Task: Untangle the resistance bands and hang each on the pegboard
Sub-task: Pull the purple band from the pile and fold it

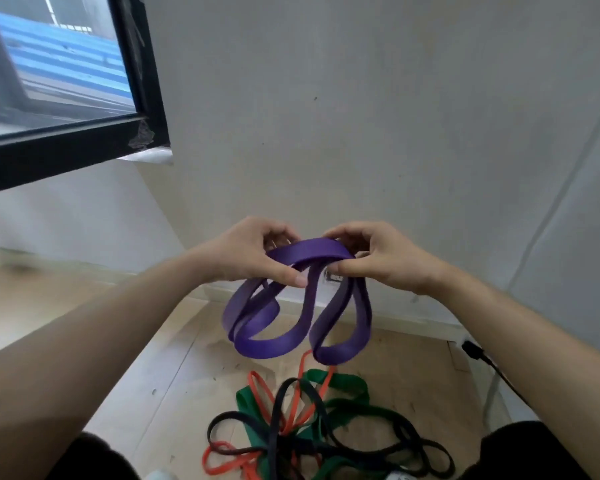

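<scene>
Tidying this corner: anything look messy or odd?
Yes: green, orange and black rubber bands lie tangled on the wooden floor; the wide purple rubber band gripped by left hand and right hand is coiled over itself.

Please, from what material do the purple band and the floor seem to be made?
The purple band looks like rubber or latex, matte and smooth: the flat strip droops in soft loops without creasing. The floor seems light wood or wood-look board, dull: straight seams and scuffs show, grain too faint to tell.
</scene>
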